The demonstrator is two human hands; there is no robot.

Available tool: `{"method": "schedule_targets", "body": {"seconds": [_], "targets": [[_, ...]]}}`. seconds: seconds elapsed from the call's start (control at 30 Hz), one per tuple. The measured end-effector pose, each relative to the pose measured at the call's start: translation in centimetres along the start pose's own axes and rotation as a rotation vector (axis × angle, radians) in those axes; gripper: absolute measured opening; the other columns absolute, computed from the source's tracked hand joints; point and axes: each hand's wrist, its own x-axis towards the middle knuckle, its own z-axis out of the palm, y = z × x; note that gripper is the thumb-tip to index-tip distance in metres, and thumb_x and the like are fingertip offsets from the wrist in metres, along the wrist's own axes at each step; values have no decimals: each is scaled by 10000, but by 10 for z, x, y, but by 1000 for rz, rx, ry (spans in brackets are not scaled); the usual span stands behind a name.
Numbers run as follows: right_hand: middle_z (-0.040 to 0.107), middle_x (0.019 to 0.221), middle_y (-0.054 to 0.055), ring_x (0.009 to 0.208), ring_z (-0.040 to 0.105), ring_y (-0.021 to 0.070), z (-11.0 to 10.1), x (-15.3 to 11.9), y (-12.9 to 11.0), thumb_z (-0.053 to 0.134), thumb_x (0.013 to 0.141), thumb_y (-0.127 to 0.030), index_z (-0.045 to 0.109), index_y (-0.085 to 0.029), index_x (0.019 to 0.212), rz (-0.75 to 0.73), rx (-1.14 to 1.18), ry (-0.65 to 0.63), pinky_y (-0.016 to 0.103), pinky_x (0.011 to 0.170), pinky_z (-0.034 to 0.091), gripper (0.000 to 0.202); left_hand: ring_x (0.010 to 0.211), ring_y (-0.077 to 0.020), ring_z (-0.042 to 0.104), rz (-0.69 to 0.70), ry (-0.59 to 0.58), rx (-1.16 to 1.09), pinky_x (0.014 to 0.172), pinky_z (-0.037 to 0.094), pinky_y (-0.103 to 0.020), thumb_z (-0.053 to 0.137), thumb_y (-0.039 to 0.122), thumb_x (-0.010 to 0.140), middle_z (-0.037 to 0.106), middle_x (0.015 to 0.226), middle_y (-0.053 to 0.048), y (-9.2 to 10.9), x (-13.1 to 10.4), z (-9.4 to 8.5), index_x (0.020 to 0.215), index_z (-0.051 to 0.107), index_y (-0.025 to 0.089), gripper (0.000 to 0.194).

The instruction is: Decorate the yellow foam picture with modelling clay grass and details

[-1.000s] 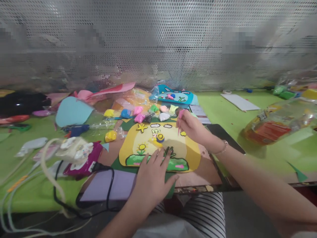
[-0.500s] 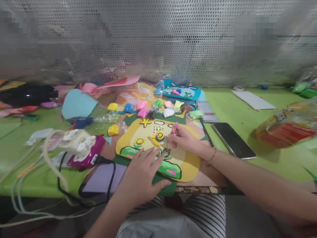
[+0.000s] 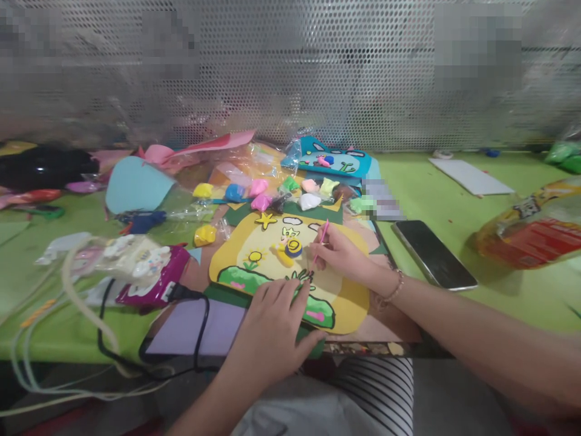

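A yellow picture board point(image 3: 349, 303) with clay shapes lies before me. My left hand point(image 3: 276, 324) rests palm down over its lower edge, fingers spread. In my right hand point(image 3: 334, 247) a thin pink tool point(image 3: 323, 233) is pinched, its lower end over the board near the dark-outlined green plant point(image 3: 299, 278). A clay snail with a blue and yellow shell point(image 3: 293, 247) is just left of my right fingers. A yellow star point(image 3: 265, 220) sits near the board's top edge.
Several wrapped clay lumps point(image 3: 260, 201) lie behind the board, with a blue picture board point(image 3: 333, 162) beyond. A phone point(image 3: 433, 254) and a bottle point(image 3: 531, 236) are at right. Cables and a magenta pack point(image 3: 154, 281) lie left, a perforated metal screen point(image 3: 281, 72) behind.
My left hand has shifted slightly right on the board. The pink tool's lower end has moved down a little toward the plant. The view has shifted slightly.
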Motion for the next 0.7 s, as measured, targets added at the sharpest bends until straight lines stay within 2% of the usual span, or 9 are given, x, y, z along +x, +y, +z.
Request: {"method": "schedule_targets", "body": {"seconds": [0.27, 0.7], "targets": [[542, 601, -65, 498, 554, 98, 1, -2, 0, 528, 859, -275, 347, -231, 801, -15, -55, 3, 263, 498, 471, 195, 1108, -310, 478, 24, 27, 9, 942, 397, -481, 481, 547, 879, 550, 1218, -148, 0, -1, 1, 1297, 501, 116, 601], [552, 585, -62, 496, 557, 98, 0, -2, -7, 527, 876, -248, 347, -229, 807, 50, -101, 35, 246, 487, 461, 194, 1125, -315, 473, 27, 12, 4, 951, 395, -498, 453, 548, 892, 547, 1228, -151, -1, -2, 2, 1307, 490, 114, 602]]}}
